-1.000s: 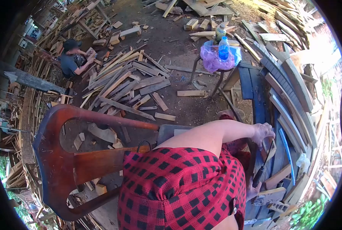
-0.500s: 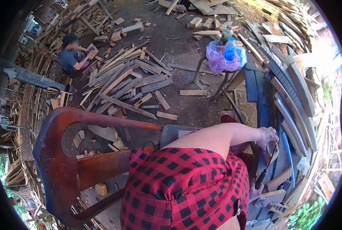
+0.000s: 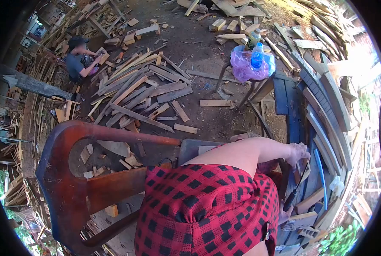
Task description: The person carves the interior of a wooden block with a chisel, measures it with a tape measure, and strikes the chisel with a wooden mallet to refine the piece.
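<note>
Head view: both hands are together at the near edge of a dark planked table (image 3: 293, 112). The right hand (image 3: 285, 213), partly hidden by the shirt, looks closed round the butt of a dark-handled tool (image 3: 291, 198), whose slim shaft slants along that edge toward the other hand. The left hand (image 3: 298, 153) is curled, fingers bent down at a pale piece (image 3: 303, 174) beside the shaft; whether it pinches the piece or only rests on it, I cannot tell. Probably one hand steers from the handle while the other steadies the far end.

Boards (image 3: 323, 123) lie lengthwise along the table's far edge, perhaps so that the near strip serves for handwork; a blue strip (image 3: 320, 170) lies just beyond the left hand. Past the table's end, a stool (image 3: 246, 94) bears a purple bag (image 3: 241, 71) and bottles (image 3: 257, 59), likely set apart from the wood.
</note>
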Demonstrator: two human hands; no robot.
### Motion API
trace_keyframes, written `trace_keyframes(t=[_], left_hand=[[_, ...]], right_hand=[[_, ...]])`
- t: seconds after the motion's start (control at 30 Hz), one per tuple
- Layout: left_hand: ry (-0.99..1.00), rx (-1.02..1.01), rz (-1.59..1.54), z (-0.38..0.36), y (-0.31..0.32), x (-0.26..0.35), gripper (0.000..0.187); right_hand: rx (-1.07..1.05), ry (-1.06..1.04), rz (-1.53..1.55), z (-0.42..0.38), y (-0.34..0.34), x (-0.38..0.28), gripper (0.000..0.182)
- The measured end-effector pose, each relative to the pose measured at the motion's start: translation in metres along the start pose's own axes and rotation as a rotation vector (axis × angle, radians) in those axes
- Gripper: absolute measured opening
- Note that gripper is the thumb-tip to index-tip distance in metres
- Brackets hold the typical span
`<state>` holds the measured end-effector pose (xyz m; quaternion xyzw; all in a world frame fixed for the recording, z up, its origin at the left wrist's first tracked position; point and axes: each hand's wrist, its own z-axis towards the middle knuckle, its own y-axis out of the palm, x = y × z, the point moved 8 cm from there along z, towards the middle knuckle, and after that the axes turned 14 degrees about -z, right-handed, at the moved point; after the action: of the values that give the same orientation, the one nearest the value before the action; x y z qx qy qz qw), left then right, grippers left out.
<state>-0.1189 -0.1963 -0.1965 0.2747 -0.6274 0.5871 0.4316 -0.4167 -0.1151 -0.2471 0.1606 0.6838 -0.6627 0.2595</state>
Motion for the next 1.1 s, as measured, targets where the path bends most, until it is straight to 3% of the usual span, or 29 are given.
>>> trace_keyframes(t=[0.23, 0.33, 0.8, 0.87, 0.93, 1.07, 1.1], left_hand=[[0.018, 0.018, 0.017, 0.001, 0.002, -0.001, 0.08], [0.013, 0.017, 0.008, 0.0, 0.0, 0.001, 0.08], [0.038, 0.041, 0.021, 0.001, 0.0, 0.004, 0.085], [0.115, 0.07, 0.059, 0.002, -0.004, 0.013, 0.079], [0.177, 0.1, 0.077, 0.001, -0.01, 0.022, 0.069], [0.381, 0.108, 0.112, 0.013, 0.005, 0.018, 0.075], [0.285, 0.088, 0.068, 0.013, 0.008, 0.008, 0.078]], right_hand=[[-0.03, 0.069, 0.011, -0.003, -0.002, -0.007, 0.033], [-0.046, 0.129, 0.176, -0.006, 0.0, -0.009, 0.031], [0.035, 0.028, -0.026, -0.01, -0.014, -0.039, 0.028], [0.042, -0.018, 0.077, -0.01, -0.018, -0.045, 0.027], [-0.06, 0.091, 0.199, -0.009, -0.018, -0.037, 0.028], [0.118, 0.199, 0.297, -0.016, -0.04, -0.048, 0.03], [0.171, 0.184, 0.278, -0.016, -0.048, -0.05, 0.031]])
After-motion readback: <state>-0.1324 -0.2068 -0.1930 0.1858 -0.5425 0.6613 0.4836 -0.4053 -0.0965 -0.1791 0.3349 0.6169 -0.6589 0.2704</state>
